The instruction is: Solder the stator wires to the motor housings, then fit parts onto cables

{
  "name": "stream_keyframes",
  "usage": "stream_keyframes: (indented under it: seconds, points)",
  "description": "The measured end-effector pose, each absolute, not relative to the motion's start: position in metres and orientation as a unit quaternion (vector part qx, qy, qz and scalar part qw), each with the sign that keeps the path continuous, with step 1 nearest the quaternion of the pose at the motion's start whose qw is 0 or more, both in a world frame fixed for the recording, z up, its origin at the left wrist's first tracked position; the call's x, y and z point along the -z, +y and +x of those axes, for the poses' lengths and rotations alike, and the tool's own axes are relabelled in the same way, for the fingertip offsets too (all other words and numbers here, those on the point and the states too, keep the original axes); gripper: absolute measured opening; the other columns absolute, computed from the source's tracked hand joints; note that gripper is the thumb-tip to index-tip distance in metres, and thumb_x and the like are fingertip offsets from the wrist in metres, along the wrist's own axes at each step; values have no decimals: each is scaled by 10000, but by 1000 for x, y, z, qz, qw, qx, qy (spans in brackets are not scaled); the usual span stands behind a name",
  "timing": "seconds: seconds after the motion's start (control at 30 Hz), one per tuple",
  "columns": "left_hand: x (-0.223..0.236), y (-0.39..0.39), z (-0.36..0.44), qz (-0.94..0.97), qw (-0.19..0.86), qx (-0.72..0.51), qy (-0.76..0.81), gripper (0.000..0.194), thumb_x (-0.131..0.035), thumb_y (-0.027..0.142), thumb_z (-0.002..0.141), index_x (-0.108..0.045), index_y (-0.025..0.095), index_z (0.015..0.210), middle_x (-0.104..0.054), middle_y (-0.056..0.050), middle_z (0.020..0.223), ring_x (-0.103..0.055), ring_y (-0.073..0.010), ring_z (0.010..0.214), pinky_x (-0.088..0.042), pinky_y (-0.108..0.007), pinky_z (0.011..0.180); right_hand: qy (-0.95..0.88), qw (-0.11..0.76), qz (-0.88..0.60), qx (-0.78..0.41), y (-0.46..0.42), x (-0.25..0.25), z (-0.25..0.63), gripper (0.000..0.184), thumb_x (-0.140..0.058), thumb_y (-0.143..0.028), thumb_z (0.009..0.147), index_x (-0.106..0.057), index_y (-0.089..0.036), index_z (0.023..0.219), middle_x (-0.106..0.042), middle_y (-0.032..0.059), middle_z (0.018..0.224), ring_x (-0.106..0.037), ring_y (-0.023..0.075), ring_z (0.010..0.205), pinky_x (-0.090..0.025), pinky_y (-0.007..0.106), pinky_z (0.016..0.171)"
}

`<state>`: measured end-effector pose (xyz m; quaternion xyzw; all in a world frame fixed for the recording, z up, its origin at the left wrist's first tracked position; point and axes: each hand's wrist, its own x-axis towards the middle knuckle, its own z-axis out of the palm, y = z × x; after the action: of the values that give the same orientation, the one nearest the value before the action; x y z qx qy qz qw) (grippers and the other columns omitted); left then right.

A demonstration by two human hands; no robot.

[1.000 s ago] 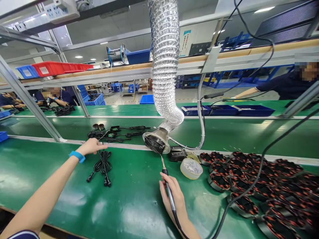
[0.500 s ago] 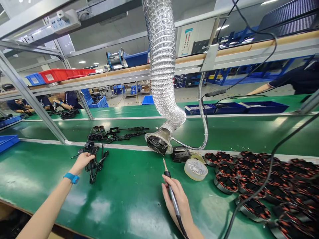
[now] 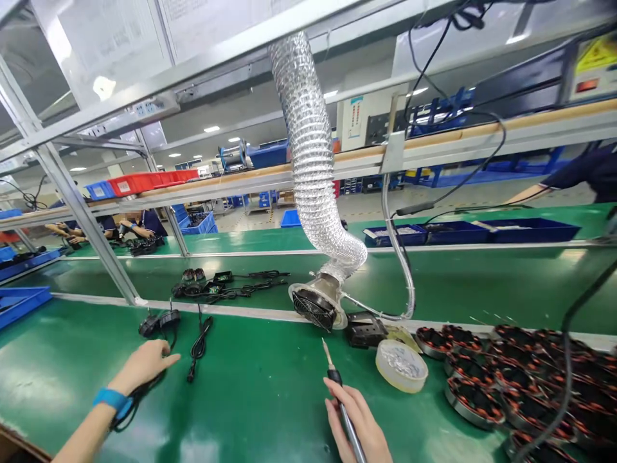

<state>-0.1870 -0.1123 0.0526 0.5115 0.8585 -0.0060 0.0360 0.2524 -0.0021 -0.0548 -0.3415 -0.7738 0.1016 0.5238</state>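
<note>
My right hand (image 3: 359,424) grips a soldering iron (image 3: 348,421) like a pen, its bare tip pointing up and away from me. Beyond the tip is a round black fan-like fume inlet (image 3: 313,310) on a silver hose. On the left, my left hand (image 3: 144,365), with a blue wristband, is closed over a black cable (image 3: 129,411); its curled fingers are partly hidden. Just past that hand lie round black parts (image 3: 159,321). A second bundled black cable (image 3: 198,347) rests apart, to its right.
Several wound motor stators (image 3: 475,402) crowd the right side. A round tub (image 3: 402,365) of silvery bits stands beside a dark metal block (image 3: 365,330). The silver hose (image 3: 313,161) hangs down mid-bench. A thick black cord (image 3: 567,360) crosses the right foreground.
My left hand has moved left and toward me, drawing one cable away from the bundle; the other cable stays behind. My right hand still holds the soldering iron. The view has tilted up.
</note>
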Motion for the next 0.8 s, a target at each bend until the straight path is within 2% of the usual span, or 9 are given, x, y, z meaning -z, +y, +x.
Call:
stream_keyframes:
  seconds: [0.2,0.27,0.33,0.43,0.5,0.6,0.67,0.7,0.8]
  points:
    - [-23,-42,-157,437,41,-97,893,337,-591,422,763,-666,95,790,-700,-263,949,-665,-383,893,-471,-408,725,-758,545,-347,-90,1,59,252,270,-476,-277,976,-600,-219,1209,-605,80,994,-681,119,735,-546,172,649]
    - [-20,-21,-154,440,67,-132,886,362,-568,431,788,-677,86,801,-709,-231,863,-676,-326,775,-471,-370,670,-748,553,-355,-90,1,59,252,271,-466,-287,980,-601,-217,1204,-606,84,995,-683,133,776,-550,185,668]
    - [-21,-1,-147,459,97,-178,865,449,-501,488,840,-688,84,907,-715,-171,812,-647,-233,631,-457,-317,600,-749,551,-356,-91,2,58,252,270,-464,-287,980,-597,-217,1204,-608,84,995,-684,140,803,-552,191,679]
    - [-28,23,-129,512,124,-241,815,582,-398,546,895,-606,105,1213,-718,-140,982,-601,-155,595,-438,-271,562,-759,544,-348,-84,2,58,252,261,-470,-276,978,-593,-215,1201,-610,76,971,-683,135,787,-552,186,670]
    - [-30,28,-118,551,134,-255,783,612,-477,565,860,-574,135,1284,-698,-122,1090,-615,-153,679,-451,-258,600,-764,538,-346,-84,2,56,254,264,-473,-270,977,-586,-209,1208,-611,76,966,-684,131,769,-552,184,664]
    - [-28,12,-115,583,142,-210,772,437,-621,476,783,-705,151,1063,-724,-84,984,-640,-190,762,-469,-259,659,-764,536,-348,-91,1,53,258,273,-472,-267,977,-579,-200,1219,-609,81,977,-685,128,759,-552,181,655]
    - [-23,-13,-126,566,121,-150,801,261,-577,348,812,-731,138,830,-724,-98,818,-656,-227,751,-473,-287,680,-760,541,-349,-91,0,52,259,272,-473,-267,976,-582,-200,1216,-606,82,978,-686,128,764,-551,179,652]
    - [-21,-28,-135,546,97,-118,824,249,-531,279,828,-718,131,756,-713,-120,765,-667,-250,756,-475,-310,700,-758,545,-348,-89,-1,52,259,270,-474,-270,975,-585,-201,1212,-604,81,975,-685,128,766,-550,178,649]
    - [-14,-76,-164,470,0,-40,882,269,-437,127,828,-703,97,817,-706,-221,884,-680,-334,924,-476,-399,799,-754,549,-349,-88,-2,54,258,274,-477,-278,976,-590,-207,1215,-600,80,983,-683,128,771,-549,178,647]
